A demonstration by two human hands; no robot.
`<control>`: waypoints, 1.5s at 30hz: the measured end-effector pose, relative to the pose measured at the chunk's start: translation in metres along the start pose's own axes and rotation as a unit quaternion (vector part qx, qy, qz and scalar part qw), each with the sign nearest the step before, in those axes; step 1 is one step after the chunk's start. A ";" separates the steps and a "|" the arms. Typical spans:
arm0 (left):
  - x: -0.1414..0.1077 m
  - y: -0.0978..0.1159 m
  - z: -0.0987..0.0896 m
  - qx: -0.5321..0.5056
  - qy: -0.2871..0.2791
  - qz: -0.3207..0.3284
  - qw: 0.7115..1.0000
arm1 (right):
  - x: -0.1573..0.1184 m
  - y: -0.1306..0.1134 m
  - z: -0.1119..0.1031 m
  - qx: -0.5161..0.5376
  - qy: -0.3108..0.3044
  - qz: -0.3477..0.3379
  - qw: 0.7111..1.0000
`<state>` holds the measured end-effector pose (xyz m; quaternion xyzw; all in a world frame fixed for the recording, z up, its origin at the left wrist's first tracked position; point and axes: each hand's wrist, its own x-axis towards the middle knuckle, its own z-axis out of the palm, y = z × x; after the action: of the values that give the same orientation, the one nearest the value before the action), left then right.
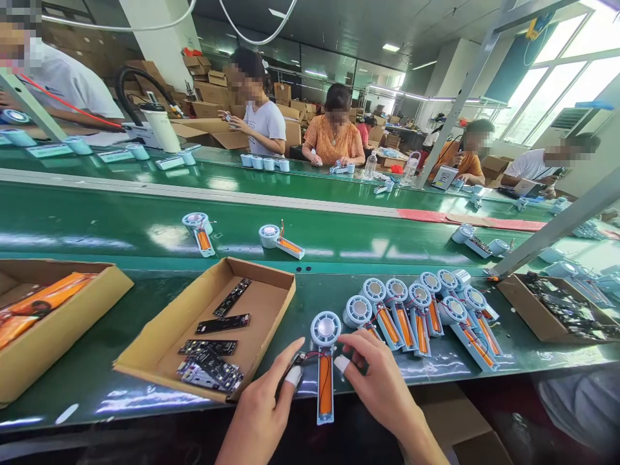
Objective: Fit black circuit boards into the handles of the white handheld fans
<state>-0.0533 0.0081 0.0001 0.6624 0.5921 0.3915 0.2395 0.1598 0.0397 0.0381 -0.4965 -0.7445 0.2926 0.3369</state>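
Note:
A light-blue handheld fan body point(325, 330) lies at the bench's front edge, its round head away from me. An orange battery point(325, 385) fills its open handle, which juts past the edge, with thin red and black wires beside it. To its left, my left hand point(268, 394) pinches a dark, narrow circuit board point(287, 372) between thumb and forefinger; the wires run up to it. My right hand point(378, 374) is at the fan's right, fingers bent and apart, forefinger by the head's rim. White covers wrap both thumb tips.
A shallow cardboard box point(261, 310) with several circuit boards stands left, beside a box of orange batteries point(62, 300). Several fan bodies point(419, 310) crowd the right; beyond is a box of boards point(537, 316). Fans sit on the green conveyor belt point(232, 213). Co-workers sit across it.

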 end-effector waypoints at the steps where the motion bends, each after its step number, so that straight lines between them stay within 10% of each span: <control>1: -0.001 0.000 0.002 0.007 0.002 0.014 1.000 | 0.000 0.000 0.002 0.011 0.002 -0.001 1.000; 12: -0.008 0.016 0.005 0.237 -0.060 0.074 0.967 | 0.012 -0.006 0.030 0.221 -0.015 0.070 0.973; 18: -0.009 0.007 0.009 0.112 0.018 0.045 0.992 | 0.015 -0.003 0.031 0.277 -0.048 0.086 0.956; 24: -0.010 0.014 0.013 -0.026 0.056 -0.043 0.997 | 0.017 -0.012 0.028 0.156 -0.020 0.013 0.987; 37: -0.019 0.018 0.029 0.022 0.167 0.083 0.982 | 0.012 -0.013 0.038 -0.054 0.020 -0.135 0.989; 45: -0.001 0.014 -0.002 -0.093 0.019 0.061 0.994 | 0.032 -0.011 0.008 0.076 -0.116 -0.098 0.985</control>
<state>-0.0463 0.0044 0.0123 0.6645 0.5160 0.4715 0.2642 0.1387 0.0647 0.0487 -0.3569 -0.7993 0.3695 0.3117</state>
